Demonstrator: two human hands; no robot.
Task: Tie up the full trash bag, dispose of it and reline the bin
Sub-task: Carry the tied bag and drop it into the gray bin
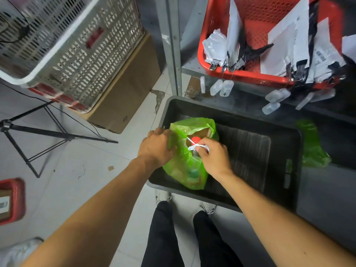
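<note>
A green trash bag [185,166] full of rubbish sits at the left end of a black rectangular bin [250,120] on the floor. A red bottle cap and a cardboard piece show through the bag's open top. My left hand [156,145] grips the bag's left side near its mouth. My right hand [213,155] pinches a white drawstring [194,146] that crosses the bag's opening. A second green bag [312,149] hangs over the bin's far right rim.
A red basket [240,74] of papers and clips sits on a metal shelf above the bin. To the left stand a cardboard box [125,89], a white slotted crate [81,54] and a black tripod [38,132]. My legs and shoes are below the bin.
</note>
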